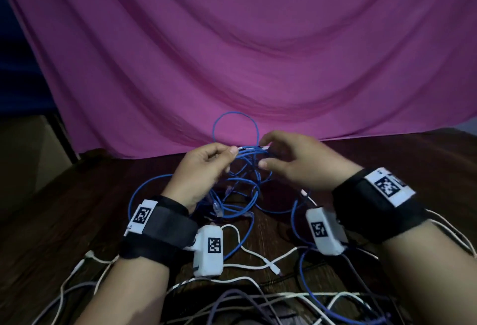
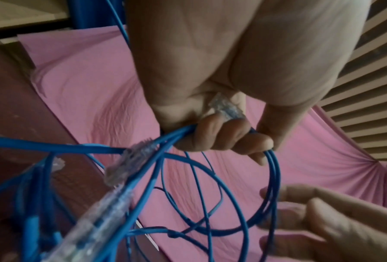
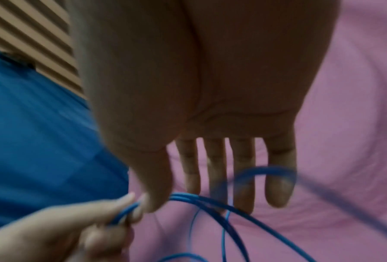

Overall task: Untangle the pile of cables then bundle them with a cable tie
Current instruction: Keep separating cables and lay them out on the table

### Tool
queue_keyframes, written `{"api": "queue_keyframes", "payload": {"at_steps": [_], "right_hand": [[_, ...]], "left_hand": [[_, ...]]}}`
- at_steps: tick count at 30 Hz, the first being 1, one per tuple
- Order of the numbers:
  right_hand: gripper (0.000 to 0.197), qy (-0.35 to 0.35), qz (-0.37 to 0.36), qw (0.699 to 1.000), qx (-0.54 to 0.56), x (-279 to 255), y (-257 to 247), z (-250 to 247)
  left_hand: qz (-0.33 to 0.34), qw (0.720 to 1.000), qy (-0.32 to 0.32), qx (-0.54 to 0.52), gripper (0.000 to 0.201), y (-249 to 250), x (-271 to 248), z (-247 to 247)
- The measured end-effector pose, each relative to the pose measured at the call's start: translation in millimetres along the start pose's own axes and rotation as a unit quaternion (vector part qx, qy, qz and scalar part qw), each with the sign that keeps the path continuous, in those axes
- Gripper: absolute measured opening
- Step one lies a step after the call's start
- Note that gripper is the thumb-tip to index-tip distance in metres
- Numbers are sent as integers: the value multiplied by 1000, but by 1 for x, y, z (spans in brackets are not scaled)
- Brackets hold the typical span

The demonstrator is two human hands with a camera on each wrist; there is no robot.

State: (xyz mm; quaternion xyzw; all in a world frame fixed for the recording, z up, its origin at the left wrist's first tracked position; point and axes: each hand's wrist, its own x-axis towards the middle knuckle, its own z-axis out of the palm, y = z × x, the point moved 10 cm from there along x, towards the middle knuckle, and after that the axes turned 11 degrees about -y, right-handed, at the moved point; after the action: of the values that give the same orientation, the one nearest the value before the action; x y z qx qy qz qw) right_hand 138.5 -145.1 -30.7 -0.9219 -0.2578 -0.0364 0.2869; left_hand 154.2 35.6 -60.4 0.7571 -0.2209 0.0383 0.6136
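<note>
A tangle of blue network cables (image 1: 242,195) lies on the dark wooden table (image 1: 400,154). My left hand (image 1: 206,167) is raised above it and grips several blue strands (image 2: 271,177) in curled fingers, with a clear plug (image 2: 226,108) against the palm. My right hand (image 1: 289,162) hovers just to the right with fingers straight and spread (image 3: 242,168). Its thumb (image 3: 156,186) touches the strands (image 3: 210,200) beside the left fingertips (image 3: 120,202). A short pale stretch (image 1: 254,148) spans the two hands; I cannot tell what it is. One blue loop (image 1: 233,128) stands up behind.
White cables (image 1: 258,260) and grey cables (image 1: 232,299) sprawl over the near part of the table, under my forearms. A pink cloth (image 1: 232,53) hangs behind and drapes onto the table's far edge. More clear plugs (image 2: 129,163) dangle among the blue strands.
</note>
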Motion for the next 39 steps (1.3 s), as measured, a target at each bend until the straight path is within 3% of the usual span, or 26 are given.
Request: {"api": "queue_keyframes", "payload": {"at_steps": [3, 7, 13, 15, 19, 21, 25, 26, 28, 30, 33, 36, 38, 39], "right_hand": [[12, 23, 5, 1000, 12, 3, 8, -1], [5, 37, -4, 999, 29, 3, 7, -6], [7, 201, 28, 979, -19, -13, 13, -51], [7, 262, 20, 965, 7, -21, 16, -65], [7, 340, -20, 938, 65, -31, 15, -83], [7, 323, -33, 942, 91, -28, 14, -80], [7, 259, -38, 961, 91, -18, 7, -66], [7, 245, -38, 965, 85, -16, 5, -61], [14, 222, -32, 973, 61, -14, 2, -52], [21, 226, -18, 973, 41, -15, 3, -50], [25, 265, 10, 963, 57, -18, 13, -60], [25, 292, 23, 953, 80, -22, 21, -69], [25, 282, 15, 957, 70, -21, 18, -68], [25, 241, 10, 970, 39, -17, 12, -61]], "left_hand": [[-16, 1000, 4, -17, 33, -1, -1, -2], [-25, 1000, 5, 16, 31, -5, 0, -1], [-37, 998, -22, 41, 22, -21, 1, 8], [-35, 999, 21, 15, 24, -23, 1, -4], [-55, 979, 173, -91, 22, -38, -8, -48], [-69, 967, 222, -103, 20, -44, -13, -65], [-95, 960, 251, -77, 8, -45, -17, -70], [-87, 962, 259, -19, 21, -37, -18, -71], [-8, 953, 232, 195, 52, -1, -15, -63], [67, 930, 115, 344, 54, 24, -11, -30], [-29, 913, -77, 400, 36, -7, -6, 4], [-77, 895, -97, 429, 22, -28, -6, 4], [-74, 910, -77, 400, 13, -29, -5, 1], [-65, 921, -63, 379, 8, -29, -3, 0]]}}
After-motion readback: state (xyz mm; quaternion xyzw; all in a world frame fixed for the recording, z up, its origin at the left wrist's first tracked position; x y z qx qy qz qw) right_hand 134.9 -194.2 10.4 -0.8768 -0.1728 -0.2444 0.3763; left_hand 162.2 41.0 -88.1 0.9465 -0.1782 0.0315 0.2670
